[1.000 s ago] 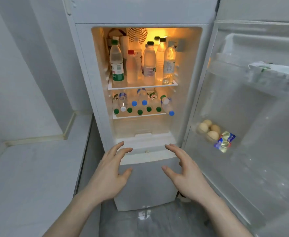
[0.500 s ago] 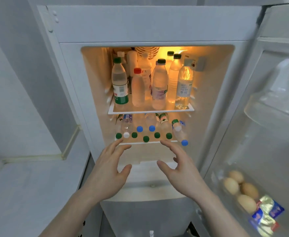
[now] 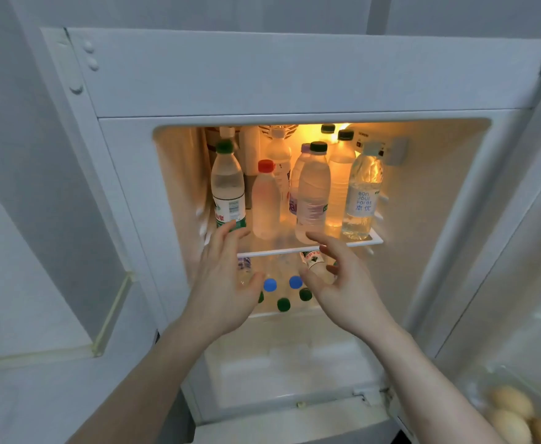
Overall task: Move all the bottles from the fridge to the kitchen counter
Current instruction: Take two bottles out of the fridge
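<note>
Two bare hands reach into the lit compartment of an open white fridge [image 3: 294,75], where water bottles crowd two shelves. The left hand [image 3: 224,283], fingers spread and holding nothing, has its fingertips at the base of a green-capped bottle [image 3: 227,187] standing at the left of the upper shelf [image 3: 371,241]. The right hand [image 3: 343,283], likewise open and empty, is raised just below a dark-capped bottle [image 3: 313,193] near the shelf's middle. A red-capped bottle [image 3: 265,203] stands between those two, and a clear bottle with blue lettering [image 3: 362,200] at the right end. On the lower shelf, more bottles lie on their sides, blue caps [image 3: 270,284] and green caps [image 3: 283,304] pointing outward. Eggs [image 3: 512,411] sit in the door rack at lower right. A pale counter [image 3: 22,405] runs along the fridge's left side.
</note>
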Available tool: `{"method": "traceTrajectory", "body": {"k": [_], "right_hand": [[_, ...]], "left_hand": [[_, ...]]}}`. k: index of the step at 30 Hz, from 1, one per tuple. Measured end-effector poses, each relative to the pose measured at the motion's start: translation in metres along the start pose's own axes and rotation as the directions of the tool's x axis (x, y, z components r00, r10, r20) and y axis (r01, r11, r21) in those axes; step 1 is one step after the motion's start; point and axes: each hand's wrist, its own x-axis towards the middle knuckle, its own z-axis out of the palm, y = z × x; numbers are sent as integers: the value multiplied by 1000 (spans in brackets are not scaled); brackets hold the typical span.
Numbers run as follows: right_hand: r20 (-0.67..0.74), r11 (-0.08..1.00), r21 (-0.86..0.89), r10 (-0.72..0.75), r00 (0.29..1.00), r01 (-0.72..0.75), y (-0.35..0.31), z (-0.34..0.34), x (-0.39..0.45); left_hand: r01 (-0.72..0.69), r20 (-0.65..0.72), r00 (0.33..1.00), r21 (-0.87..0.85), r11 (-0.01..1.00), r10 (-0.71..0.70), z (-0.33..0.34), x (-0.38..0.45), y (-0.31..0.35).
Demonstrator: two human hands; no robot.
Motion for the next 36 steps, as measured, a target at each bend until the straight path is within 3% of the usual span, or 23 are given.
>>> {"method": "traceTrajectory", "body": {"k": [5, 12, 19, 25, 30, 36], "right_hand": [[-26, 998, 65, 4, 1000, -2, -9, 11, 31], [2, 993, 122, 2, 1000, -2, -6, 48, 77], [-24, 1000, -14, 9, 1000, -9, 1, 83, 115], [-107, 995, 27, 101, 989, -98, 8, 109, 137], [-159, 991, 62, 124, 980, -115, 14, 120, 134], [-105, 991, 89, 113, 988, -104, 18, 120, 133]], "left_hand": [[46, -134, 990, -32, 998, -50, 9, 31, -2], [128, -285, 936, -271, 954, -206, 35, 57, -12], [157, -344, 892, -373, 914, -293, 53, 72, -19], [188, -344, 864, -458, 869, -368, 61, 89, -27], [170, -364, 856, -471, 866, -366, 65, 95, -32], [189, -396, 852, -379, 906, -343, 62, 95, -40]]}}
